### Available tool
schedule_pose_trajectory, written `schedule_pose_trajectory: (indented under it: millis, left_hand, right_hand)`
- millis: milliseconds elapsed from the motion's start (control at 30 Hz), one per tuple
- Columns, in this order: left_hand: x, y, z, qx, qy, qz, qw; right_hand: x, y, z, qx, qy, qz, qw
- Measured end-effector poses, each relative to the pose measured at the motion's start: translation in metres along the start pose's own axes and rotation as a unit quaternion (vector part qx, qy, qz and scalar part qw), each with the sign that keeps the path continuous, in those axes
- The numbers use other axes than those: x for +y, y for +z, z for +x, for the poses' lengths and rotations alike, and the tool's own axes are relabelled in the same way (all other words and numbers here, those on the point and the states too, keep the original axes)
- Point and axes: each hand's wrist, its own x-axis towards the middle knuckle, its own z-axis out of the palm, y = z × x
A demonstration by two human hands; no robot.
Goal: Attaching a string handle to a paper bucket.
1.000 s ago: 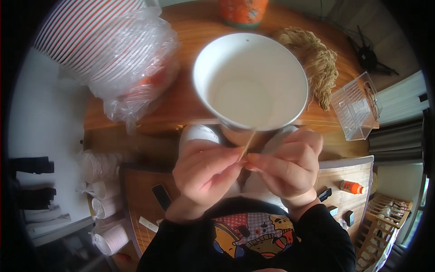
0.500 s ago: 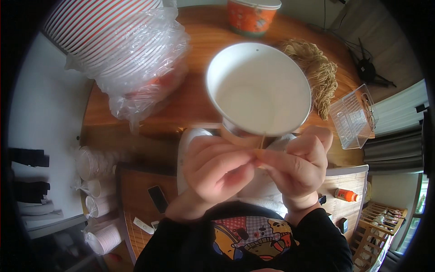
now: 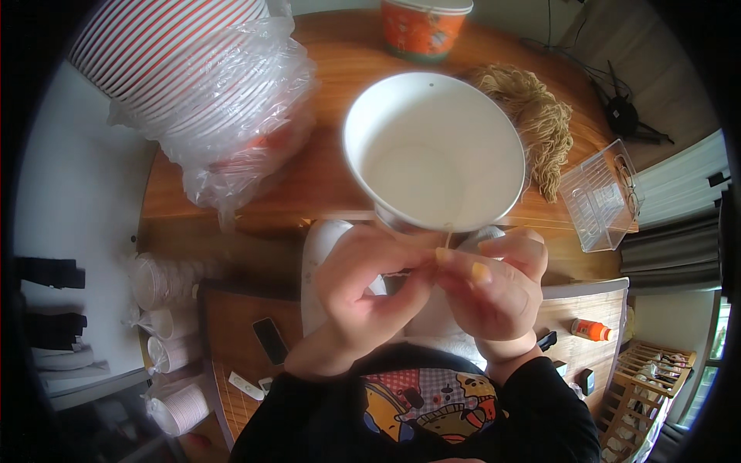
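Note:
A white paper bucket (image 3: 432, 147) leans toward me at the table's near edge, its open mouth facing up. From its near rim comes a thin tan cord (image 3: 449, 235). My left hand (image 3: 374, 282) and my right hand (image 3: 498, 289) meet just below that rim, both pinching at the cord; their fingertips hide its lower end. Beyond the bucket on the right lies a bundle of tan cords (image 3: 536, 116). A tall stack of white buckets with red stripes (image 3: 185, 85), partly wrapped in clear plastic, lies at the far left. An orange bucket (image 3: 423, 32) stands at the back.
At the table's right edge are a clear plastic box (image 3: 590, 201) and eyeglasses (image 3: 628, 185). A black device with antennas (image 3: 627, 119) sits behind them. Lower down are a phone (image 3: 269, 341), an orange bottle (image 3: 591, 330) and wrapped bucket stacks (image 3: 179, 409).
My right hand's fingers have shifted and spread a little, with fingernails now showing. My left hand's fingers have opened a wider gap behind the pinch. The bucket has moved slightly left.

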Motion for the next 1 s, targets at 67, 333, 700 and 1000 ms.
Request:
schedule_pose_trajectory:
  millis: [67, 333, 700, 1000]
  left_hand:
    - [-0.001, 0.001, -0.002, 0.000, 0.005, -0.004, 1.000]
    - [0.007, -0.001, 0.001, -0.022, 0.049, 0.019, 0.998]
    - [0.010, -0.003, -0.002, -0.041, 0.068, 0.125, 0.989]
    - [0.010, 0.000, -0.001, -0.030, 0.095, 0.173, 0.980]
  right_hand:
    - [0.001, 0.001, -0.001, 0.012, 0.001, 0.009, 1.000]
    - [0.002, 0.008, 0.001, 0.070, 0.012, 0.036, 0.997]
    - [-0.002, 0.002, 0.002, 0.048, 0.059, 0.057, 0.995]
    - [-0.006, -0.004, 0.001, 0.030, 0.092, 0.013, 0.995]
